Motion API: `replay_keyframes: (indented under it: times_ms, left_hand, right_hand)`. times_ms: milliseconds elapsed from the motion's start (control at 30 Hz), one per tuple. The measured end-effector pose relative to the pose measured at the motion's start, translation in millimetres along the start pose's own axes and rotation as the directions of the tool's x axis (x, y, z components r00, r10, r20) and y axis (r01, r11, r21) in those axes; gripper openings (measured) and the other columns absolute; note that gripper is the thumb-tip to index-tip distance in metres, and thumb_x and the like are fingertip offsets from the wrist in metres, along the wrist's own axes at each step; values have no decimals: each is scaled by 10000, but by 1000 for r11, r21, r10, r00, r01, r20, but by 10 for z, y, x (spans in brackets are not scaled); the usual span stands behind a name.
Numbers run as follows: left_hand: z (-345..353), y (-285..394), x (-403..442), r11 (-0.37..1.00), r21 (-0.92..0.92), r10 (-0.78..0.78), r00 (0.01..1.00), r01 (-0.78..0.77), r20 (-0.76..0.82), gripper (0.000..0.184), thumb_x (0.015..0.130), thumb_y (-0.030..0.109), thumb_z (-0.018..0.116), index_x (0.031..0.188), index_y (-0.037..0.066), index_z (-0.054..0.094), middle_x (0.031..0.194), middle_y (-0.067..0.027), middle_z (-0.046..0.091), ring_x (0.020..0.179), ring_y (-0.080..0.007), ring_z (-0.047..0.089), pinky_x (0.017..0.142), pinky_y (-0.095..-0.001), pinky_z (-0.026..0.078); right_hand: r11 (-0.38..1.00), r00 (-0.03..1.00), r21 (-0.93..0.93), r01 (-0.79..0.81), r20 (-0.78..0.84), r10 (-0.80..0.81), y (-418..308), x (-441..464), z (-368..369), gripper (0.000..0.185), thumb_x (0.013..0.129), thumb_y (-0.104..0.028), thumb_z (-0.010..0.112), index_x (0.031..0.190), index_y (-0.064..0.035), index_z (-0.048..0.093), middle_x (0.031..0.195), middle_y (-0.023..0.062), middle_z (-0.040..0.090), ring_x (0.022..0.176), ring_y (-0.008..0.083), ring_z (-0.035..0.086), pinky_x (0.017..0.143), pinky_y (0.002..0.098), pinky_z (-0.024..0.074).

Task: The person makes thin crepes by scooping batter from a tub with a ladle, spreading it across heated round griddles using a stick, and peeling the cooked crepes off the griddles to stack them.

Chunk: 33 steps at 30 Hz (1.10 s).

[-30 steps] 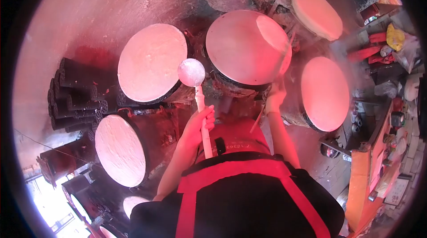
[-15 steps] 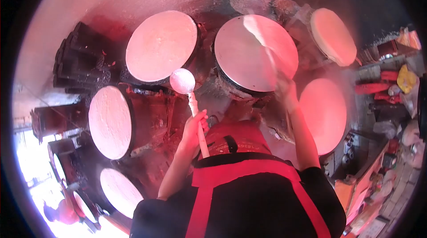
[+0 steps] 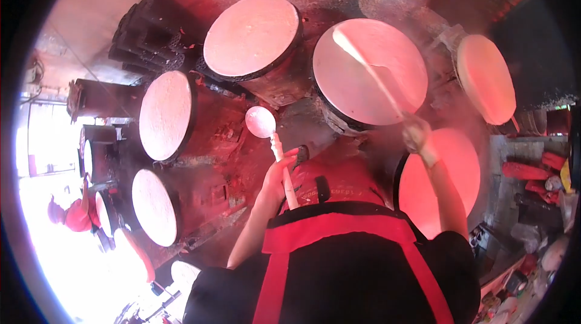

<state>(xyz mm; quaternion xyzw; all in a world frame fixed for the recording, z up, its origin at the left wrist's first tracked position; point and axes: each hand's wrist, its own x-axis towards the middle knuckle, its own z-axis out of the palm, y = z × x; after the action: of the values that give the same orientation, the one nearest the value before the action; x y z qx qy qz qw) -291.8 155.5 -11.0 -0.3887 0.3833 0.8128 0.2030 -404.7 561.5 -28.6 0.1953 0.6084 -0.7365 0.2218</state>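
The handle end of a long, slim, pale stick is clasped in the right hand; finger detail is blurred. The pale handle of a whitish, round-bowled ladle is enclosed by the left hand, bowl outward. The stick's broader tip is positioned over a flat, round, greyish griddle plate ahead and to the right. A smooth, pale layer is seen on its upper-right portion; the remainder appears uncovered, so coverage is judged partial. Coverage is judged complete on the dark-rimmed, whitish upper-left disc and the finely wrinkled, white oval-looking left disc. Black, perforated cylinders are stacked behind.
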Motion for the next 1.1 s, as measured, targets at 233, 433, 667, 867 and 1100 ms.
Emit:
replay_keyframes:
  times_ms: [233, 433, 667, 867, 1100]
  left_hand:
    - [124, -332, -240, 989, -93, 104, 990, -113, -93, 393, 876, 54, 576, 1265, 102, 574, 1051, -6, 524, 764, -82, 535, 640, -222, 499]
    - [157, -432, -361, 993, -87, 75, 991, -85, -115, 406, 875, 63, 578, 1278, 113, 568, 957, 4, 546, 752, -69, 549, 629, -212, 491]
    - [692, -384, -747, 973, -78, 198, 962, -216, -187, 408, 871, 82, 590, 1277, 67, 555, 965, -10, 575, 844, -120, 600, 763, -257, 527]
    - [325, -628, -721, 981, 27, 192, 975, -191, -108, 439, 869, 135, 586, 1286, 11, 530, 1150, -69, 584, 944, -120, 580, 850, -224, 468]
    - [700, -505, -1021, 957, 234, 217, 961, -174, -173, 443, 883, 134, 583, 1313, 53, 518, 836, 38, 555, 645, -59, 491, 572, -176, 389]
  right_hand:
    - [951, 979, -270, 148, -99, -181, -268, 772, 3, 306, 969, -182, 496, 1260, -109, 562, 566, -44, 414, 374, 67, 338, 325, 263, 236]
    - [949, 994, -310, -52, 78, 80, -277, 335, -487, 400, 978, -218, 538, 1377, -182, 536, 545, -64, 365, 389, 66, 277, 361, 252, 190]
    - [919, 959, -277, 279, 34, -281, -337, 1234, -582, 310, 975, -210, 522, 1261, -122, 605, 558, -58, 396, 401, 69, 296, 372, 259, 210]
    - [982, 848, -135, 131, 528, -41, -49, 1356, -1445, 381, 950, -143, 538, 1328, -109, 570, 583, -43, 447, 404, 74, 322, 389, 232, 258]
    - [935, 927, -295, 196, 365, -80, -130, 897, -742, 383, 938, -156, 496, 1315, -103, 539, 649, -25, 484, 455, 84, 407, 403, 254, 322]
